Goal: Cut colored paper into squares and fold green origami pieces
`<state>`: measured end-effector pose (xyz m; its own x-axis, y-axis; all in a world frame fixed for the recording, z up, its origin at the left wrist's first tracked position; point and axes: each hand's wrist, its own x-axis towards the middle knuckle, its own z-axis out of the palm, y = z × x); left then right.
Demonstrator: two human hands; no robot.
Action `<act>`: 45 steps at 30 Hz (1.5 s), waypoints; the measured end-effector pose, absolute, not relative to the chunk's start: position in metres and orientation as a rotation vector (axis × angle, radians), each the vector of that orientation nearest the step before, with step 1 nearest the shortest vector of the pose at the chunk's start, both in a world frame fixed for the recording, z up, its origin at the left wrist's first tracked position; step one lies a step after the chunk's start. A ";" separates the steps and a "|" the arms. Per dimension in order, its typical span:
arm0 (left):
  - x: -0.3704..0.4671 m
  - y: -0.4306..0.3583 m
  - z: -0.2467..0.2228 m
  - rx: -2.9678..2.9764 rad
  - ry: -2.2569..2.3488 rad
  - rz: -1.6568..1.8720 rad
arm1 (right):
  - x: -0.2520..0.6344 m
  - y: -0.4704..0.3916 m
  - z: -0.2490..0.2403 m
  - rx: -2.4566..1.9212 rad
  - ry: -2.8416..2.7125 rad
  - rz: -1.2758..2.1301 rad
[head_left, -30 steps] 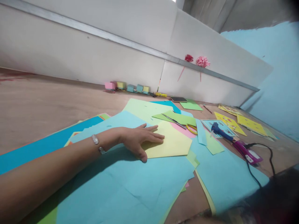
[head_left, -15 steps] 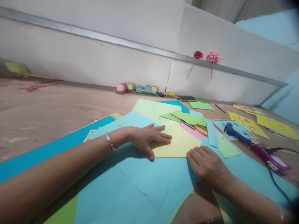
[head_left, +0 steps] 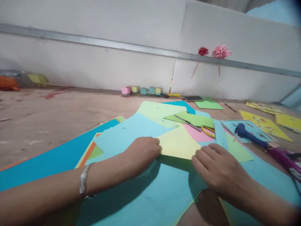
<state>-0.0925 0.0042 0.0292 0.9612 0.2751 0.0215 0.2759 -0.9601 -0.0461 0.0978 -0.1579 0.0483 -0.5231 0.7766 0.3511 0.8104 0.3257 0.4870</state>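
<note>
A pale yellow sheet of paper [head_left: 180, 142] is held between both hands, its near edge raised a little and casting a shadow on the light blue paper [head_left: 150, 201] beneath. My left hand [head_left: 144, 150] has its fingers closed on the sheet's left corner. At the right corner my right hand [head_left: 215, 163] grips it with curled fingers. Just beyond the sheet lies a green paper strip [head_left: 191, 118], with scissors [head_left: 208, 131] that have yellow handles resting partly under it and a thin metal tool [head_left: 187, 122] on top.
A purple and blue glue gun [head_left: 252, 135] with its cord lies at the right, over a blue picture card [head_left: 231, 125]. Yellow printed sheets [head_left: 265, 124] are behind it. Small paper boxes [head_left: 144, 91] line the wall, and two paper flowers [head_left: 221, 51] hang on the metal rail.
My left hand, lying flat with fingers spread on the yellow paper, has moved to its left corner and closed on it. The near edge has lifted. The view has shifted slightly.
</note>
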 end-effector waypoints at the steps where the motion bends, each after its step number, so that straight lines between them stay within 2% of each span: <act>1: -0.096 0.003 0.025 -3.037 -0.439 -0.070 | 0.103 -0.160 0.049 -1.490 -2.514 -0.873; 7: -0.117 0.004 0.004 -3.005 -0.361 -0.497 | 0.176 -0.174 0.046 -1.501 -2.440 -0.244; 11: -0.127 0.001 -0.002 -2.991 -0.338 -0.670 | 0.205 -0.167 0.030 -1.581 -2.416 -0.114; 20: -0.128 0.003 -0.003 -3.083 -0.379 -0.813 | 0.183 -0.135 0.015 -1.278 -2.429 0.170; 24: -0.130 0.009 -0.004 -3.234 -0.449 -0.848 | 0.184 -0.132 0.009 -1.252 -2.421 0.208; 28: -0.132 0.013 0.000 -3.461 -0.757 -0.758 | 0.187 -0.130 0.001 -1.366 -2.291 0.238; 33: -0.129 0.012 0.009 -3.416 -1.063 -0.672 | 0.184 -0.125 0.005 -1.551 -2.149 0.350; 37: -0.128 0.013 0.011 -3.374 -1.101 -0.645 | 0.179 -0.122 0.009 -1.664 -2.068 0.425; 45: -0.125 0.013 0.015 -3.295 -1.137 -0.520 | 0.170 -0.119 0.005 -1.938 -1.990 0.279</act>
